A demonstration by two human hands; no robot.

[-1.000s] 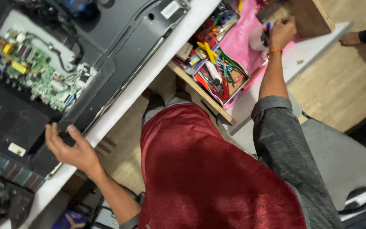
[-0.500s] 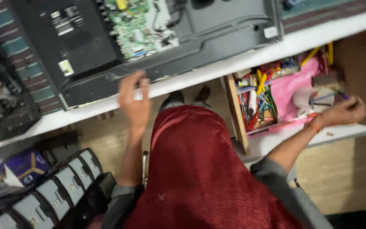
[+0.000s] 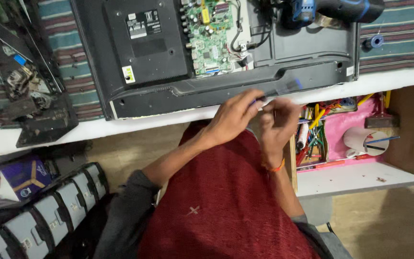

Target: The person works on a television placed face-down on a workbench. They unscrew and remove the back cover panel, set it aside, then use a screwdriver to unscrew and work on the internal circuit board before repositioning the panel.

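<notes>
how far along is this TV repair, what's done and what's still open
Done: the television lies face down, its green circuit board exposed. In hand: the left hand and right hand meet at its lower edge, pinching a small blurred item. Left: the board is uncovered, and the drawer of tools stands open.

A blue drill [image 3: 331,9] lies at the top of the bench on a striped cloth [image 3: 398,38]. A black broken frame [image 3: 34,105] rests at the left. The open drawer [image 3: 360,139] holds a white cup [image 3: 362,141] and coloured tools [image 3: 315,132] (jumbled together). Grey cases [image 3: 49,211] stand below left.
</notes>
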